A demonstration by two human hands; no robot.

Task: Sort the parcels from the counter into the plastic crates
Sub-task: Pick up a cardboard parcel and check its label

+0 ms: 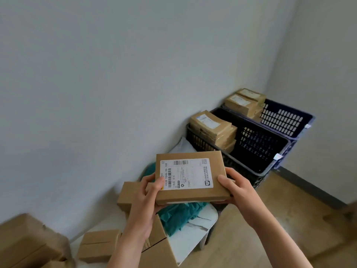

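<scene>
We see a flat, rectangular parcel (190,177) of smooth brown cardboard held level above the bench (195,229). The left hand (146,192) grips its near left corner and the right hand (234,187) its right edge, each with the thumb on top and the fingers curled beneath. Its white label (186,174) carries barcodes, a QR code and "102B 1045-00 108"; the finer print is too small for us to read.

The bench top is white with grey marbling. On it lie a crinkled teal plastic bag (181,211) and several plain cardboard boxes (100,244).

Beyond it, in the corner on a pale wood-look floor (270,219), stand a black lattice-walled plastic crate (257,146) and, just behind it, a blue crate (280,120) with slotted walls. Each has a stack of labelled brown parcels (212,128) at its left end. The walls are plain and pale, with a dark skirting (309,188).
</scene>
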